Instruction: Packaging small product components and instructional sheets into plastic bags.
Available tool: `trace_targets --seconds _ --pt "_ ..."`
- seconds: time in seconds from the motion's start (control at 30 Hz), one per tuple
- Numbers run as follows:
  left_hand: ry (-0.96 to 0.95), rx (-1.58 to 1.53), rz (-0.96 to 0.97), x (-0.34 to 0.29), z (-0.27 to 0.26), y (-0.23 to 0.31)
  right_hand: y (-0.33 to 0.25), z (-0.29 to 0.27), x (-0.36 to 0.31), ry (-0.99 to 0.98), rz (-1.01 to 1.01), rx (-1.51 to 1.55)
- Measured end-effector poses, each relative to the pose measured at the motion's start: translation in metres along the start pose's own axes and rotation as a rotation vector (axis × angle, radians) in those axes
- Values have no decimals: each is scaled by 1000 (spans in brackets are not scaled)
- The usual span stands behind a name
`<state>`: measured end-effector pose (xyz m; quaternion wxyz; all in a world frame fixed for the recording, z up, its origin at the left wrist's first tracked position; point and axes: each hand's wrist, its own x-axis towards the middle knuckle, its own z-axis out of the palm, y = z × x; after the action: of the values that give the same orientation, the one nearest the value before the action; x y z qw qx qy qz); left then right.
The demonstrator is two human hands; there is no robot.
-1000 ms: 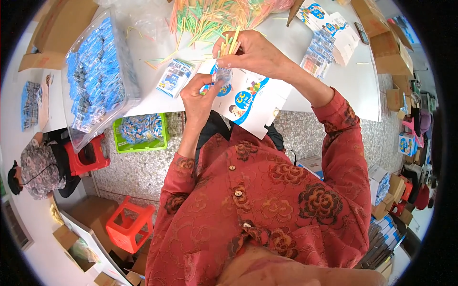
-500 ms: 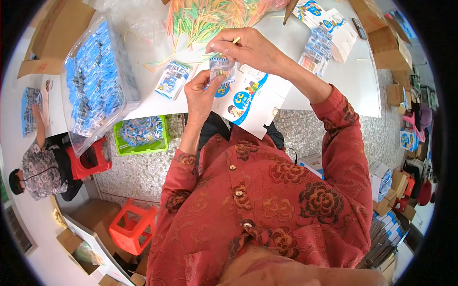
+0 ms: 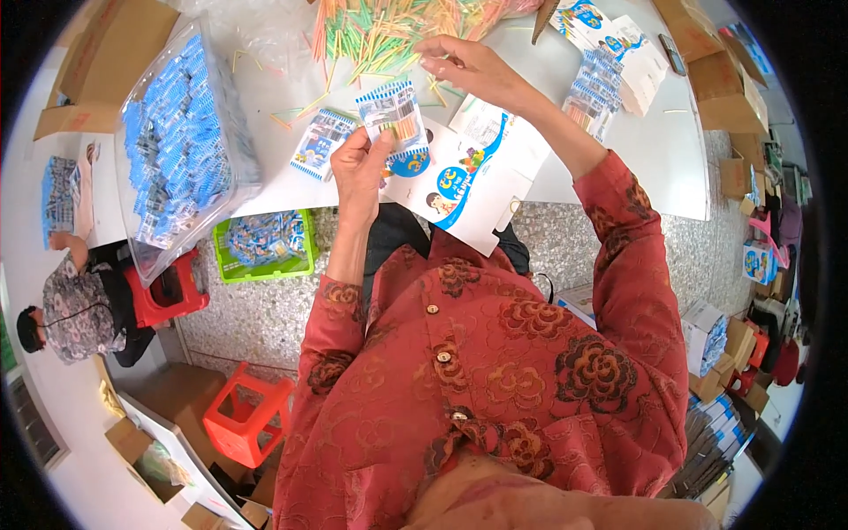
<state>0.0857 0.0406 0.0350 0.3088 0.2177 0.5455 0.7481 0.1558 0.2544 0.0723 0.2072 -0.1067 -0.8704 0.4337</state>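
Note:
My left hand (image 3: 358, 168) is closed on a clear packet (image 3: 393, 115) with blue striped edges, thumb pressed on its front. Several thin coloured straws show through the packet's lower half. My right hand (image 3: 455, 66) hovers at the near edge of a loose pile of green, yellow and pink straws (image 3: 375, 35), its fingers apart and nothing visible between them. Under and beside the held packet lies a flat white printed carton (image 3: 473, 199). Another blue-and-white packet (image 3: 320, 141) rests on the table just left of my left hand.
A clear plastic bin (image 3: 243, 159) full of blue packets stands at the left. Filled packets (image 3: 592, 93) lie in a row at the right, beside folded cartons (image 3: 640, 75). Below the table edge sit a green crate (image 3: 265, 271) and a red stool (image 3: 247, 415). A co-worker (image 3: 84, 305) sits far left.
The packet has turned its front up and moved slightly left in my left hand. My right hand has left the packet and moved up to the straw pile; the yellow straw is gone from its fingers.

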Motion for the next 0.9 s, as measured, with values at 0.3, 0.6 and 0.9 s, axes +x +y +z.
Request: trace_targets --seconds 0.3,0.6,0.9 --pt "53 98 74 1 1 10 -36 3 -33 -105 8 223" --pt "-96 108 -81 -8 12 14 -21 13 -54 -154 155 589" --pt "-284 333 54 -20 28 -1 -39 -8 -101 -147 251 321"
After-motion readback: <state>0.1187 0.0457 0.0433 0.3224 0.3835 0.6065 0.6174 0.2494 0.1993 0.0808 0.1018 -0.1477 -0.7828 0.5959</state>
